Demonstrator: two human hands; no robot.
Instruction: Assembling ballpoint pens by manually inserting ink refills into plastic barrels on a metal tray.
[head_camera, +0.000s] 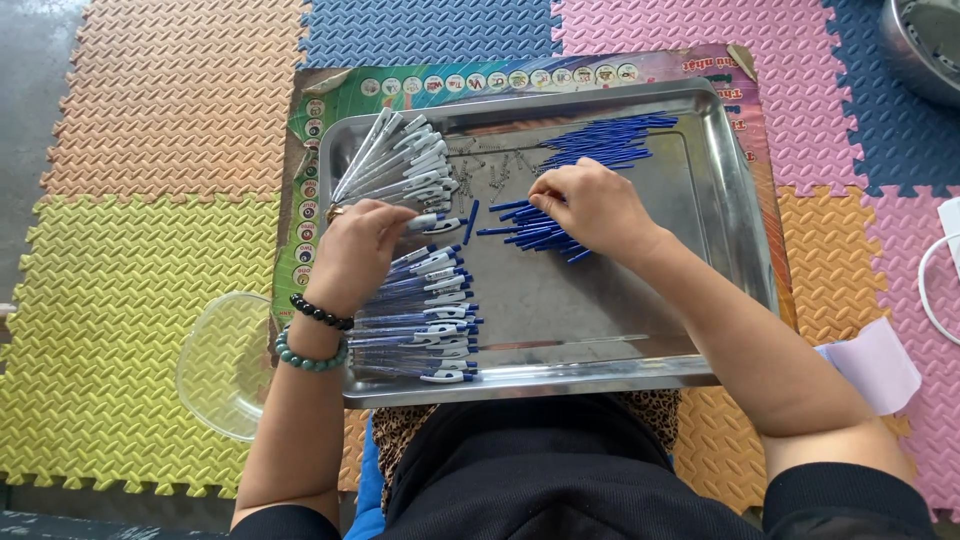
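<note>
My left hand pinches 1 white pen above the finished row, while my right hand curls closed on blue refills in the steel tray, keeping both in reach

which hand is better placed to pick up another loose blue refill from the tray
Right hand: it rests on the loose blue plastic refills in the steel tray. Left hand is over the assembled pens.
</note>
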